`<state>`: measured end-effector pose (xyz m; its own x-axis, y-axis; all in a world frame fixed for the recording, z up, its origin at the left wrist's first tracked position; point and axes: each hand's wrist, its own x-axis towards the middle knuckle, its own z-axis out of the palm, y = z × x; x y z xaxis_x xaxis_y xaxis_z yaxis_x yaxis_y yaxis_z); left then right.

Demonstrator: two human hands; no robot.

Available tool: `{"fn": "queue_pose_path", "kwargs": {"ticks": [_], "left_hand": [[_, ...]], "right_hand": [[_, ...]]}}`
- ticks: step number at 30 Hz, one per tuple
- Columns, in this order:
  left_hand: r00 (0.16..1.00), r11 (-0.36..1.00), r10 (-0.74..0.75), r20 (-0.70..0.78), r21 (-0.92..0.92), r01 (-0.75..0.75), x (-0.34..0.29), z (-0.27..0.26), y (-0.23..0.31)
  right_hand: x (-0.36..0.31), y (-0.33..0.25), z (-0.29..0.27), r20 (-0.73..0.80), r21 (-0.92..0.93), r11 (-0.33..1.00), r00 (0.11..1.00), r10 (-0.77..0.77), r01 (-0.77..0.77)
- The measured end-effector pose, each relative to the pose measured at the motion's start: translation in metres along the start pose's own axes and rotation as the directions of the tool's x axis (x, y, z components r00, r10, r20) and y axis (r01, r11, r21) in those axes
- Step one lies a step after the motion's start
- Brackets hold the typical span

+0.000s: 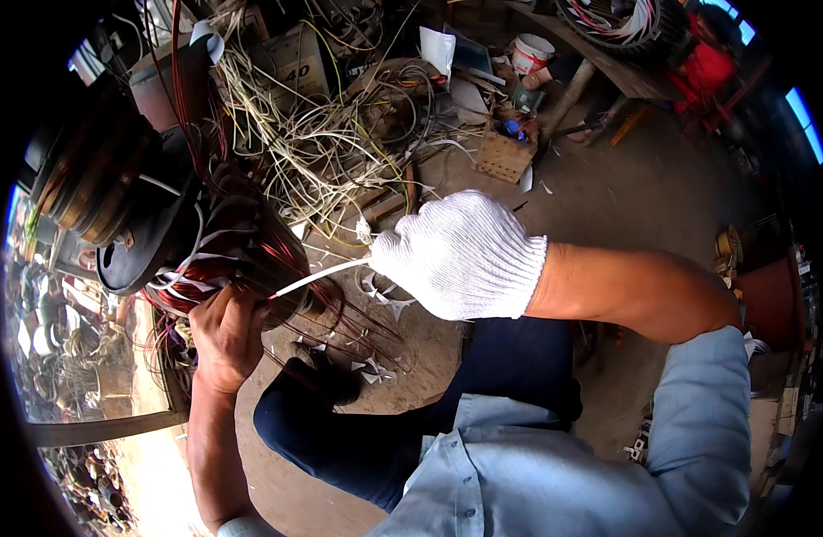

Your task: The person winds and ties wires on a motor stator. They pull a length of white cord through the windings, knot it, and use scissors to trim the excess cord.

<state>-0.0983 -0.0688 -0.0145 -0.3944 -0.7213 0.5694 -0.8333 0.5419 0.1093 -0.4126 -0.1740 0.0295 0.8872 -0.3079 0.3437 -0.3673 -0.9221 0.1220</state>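
My left hand (228,336), bare, is closed in a pinch on dark red wire beside the wound coils (224,237) of a large motor part. From its fingertips a thin white sleeve (320,276) runs up to the right, with a bit of red wire showing at its lower end. My right hand (461,255), in a white knit glove, is closed in a fist round the sleeve's other end. Its fingertips are hidden by the glove's back. Long loose red wires (358,324) hang from the coils below the sleeve.
A dark shaft with copper-coloured bands (98,170) rises at the left. A tangle of pale wires (295,152) lies beyond the coils. White scraps (376,369) litter the floor near my knee. A perforated box (504,154) and a white bucket (530,54) stand farther off.
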Motion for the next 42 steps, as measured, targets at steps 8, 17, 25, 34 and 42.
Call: {"fn": "queue_pose_path", "kwargs": {"ticks": [8,17,25,34,42], "left_hand": [[0.999,1.000,0.011,-0.050,-0.004,-0.011,0.000,0.000,-0.001],[0.989,0.997,-0.028,-0.149,0.069,0.038,0.003,-0.003,0.020],[0.967,0.977,0.212,-0.139,0.007,-0.213,0.036,0.026,0.126],[0.897,0.941,0.337,-0.285,0.082,-0.327,0.025,0.030,0.130],[0.908,0.937,0.348,-0.234,0.102,-0.333,0.017,0.018,0.103]], "right_hand": [[0.021,-0.012,0.007,-0.106,0.082,0.996,0.994,-0.011,0.019],[-0.060,0.025,-0.050,0.070,0.203,0.974,0.994,0.083,-0.095],[-0.063,-0.022,-0.084,0.311,0.595,0.769,0.949,0.048,-0.234],[-0.063,-0.036,-0.074,0.408,0.794,0.561,0.890,-0.204,-0.235],[-0.057,-0.030,-0.070,0.390,0.811,0.562,0.866,-0.314,-0.162]]}}
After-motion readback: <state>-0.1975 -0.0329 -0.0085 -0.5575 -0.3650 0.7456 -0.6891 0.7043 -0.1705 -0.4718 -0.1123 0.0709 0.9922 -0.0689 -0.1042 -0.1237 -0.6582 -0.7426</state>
